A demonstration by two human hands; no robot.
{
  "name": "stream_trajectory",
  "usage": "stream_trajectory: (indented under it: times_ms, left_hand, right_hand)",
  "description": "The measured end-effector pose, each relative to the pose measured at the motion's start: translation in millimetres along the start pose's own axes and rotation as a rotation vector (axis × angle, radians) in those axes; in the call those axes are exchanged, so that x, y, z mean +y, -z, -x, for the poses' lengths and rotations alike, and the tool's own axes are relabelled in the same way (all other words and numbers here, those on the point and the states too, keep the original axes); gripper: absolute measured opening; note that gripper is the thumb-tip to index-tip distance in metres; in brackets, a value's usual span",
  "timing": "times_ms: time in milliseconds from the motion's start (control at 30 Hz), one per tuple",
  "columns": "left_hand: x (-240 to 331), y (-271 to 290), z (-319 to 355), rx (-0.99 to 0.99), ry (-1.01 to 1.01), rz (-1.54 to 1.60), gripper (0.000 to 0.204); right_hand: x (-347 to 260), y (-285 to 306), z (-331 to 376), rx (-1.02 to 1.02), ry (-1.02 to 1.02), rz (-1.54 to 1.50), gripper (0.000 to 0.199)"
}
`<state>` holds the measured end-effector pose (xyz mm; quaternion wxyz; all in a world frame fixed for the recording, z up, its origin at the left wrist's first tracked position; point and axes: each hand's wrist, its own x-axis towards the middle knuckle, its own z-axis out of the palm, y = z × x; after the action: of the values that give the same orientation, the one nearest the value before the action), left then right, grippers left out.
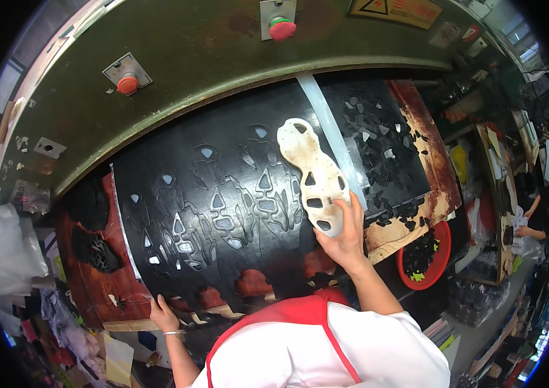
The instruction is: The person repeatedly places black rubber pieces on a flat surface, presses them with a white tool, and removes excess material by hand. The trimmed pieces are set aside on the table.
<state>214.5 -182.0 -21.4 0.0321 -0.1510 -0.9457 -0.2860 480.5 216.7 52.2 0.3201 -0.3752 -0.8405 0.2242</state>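
On the black rubber sheet (222,213), right hand (345,236) grips a pale perforated die (313,174).

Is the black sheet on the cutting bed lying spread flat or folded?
Spread flat. The black sheet covers the bed in one layer, with rows of cut-out holes showing; the left hand holds its near edge, the right hand holds the white cutting die on it.

Red basin (441,249) holding black offcuts, apparently; two red push-buttons (128,83) above.

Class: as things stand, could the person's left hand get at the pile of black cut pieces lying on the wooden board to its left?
Probably yes: the left hand rests on the black sheet's near edge, and the black cut pieces lie close by with nothing between them.
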Motion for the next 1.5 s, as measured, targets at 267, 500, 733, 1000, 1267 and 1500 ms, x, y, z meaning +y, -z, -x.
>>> stream_trajectory:
  times_ms: [267, 500, 733, 1000, 1267, 1500]
  left_hand:
    - [-2, -4, -22, -0.021, 0.0, 0.011, 0.043]
    - [13, -9, -54, -0.021, 0.019, 0.029, 0.039]
    - [35, -29, -108, -0.012, 0.015, 0.1, 0.04]
    - [56, -60, -177, -0.032, 0.072, 0.176, 0.043]
    - [83, -83, -254, 0.013, -0.032, 0.05, 0.045]
    - [87, -74, -267, -0.023, -0.011, -0.005, 0.042]
  right_hand:
    - [14, -3, -23, -0.047, -0.04, 0.003, 0.084]
    - [11, -28, -55, -0.042, -0.022, 0.053, 0.088]
    - [27, -87, -165, -0.024, 0.136, -0.083, 0.092]
    - [-11, -84, -255, 0.391, -0.011, -0.283, 0.079]
    - [-46, -121, -333, 0.507, -0.006, 0.066, 0.1]
    - [-7, -111, -293, 0.35, 0.042, 0.156, 0.095]
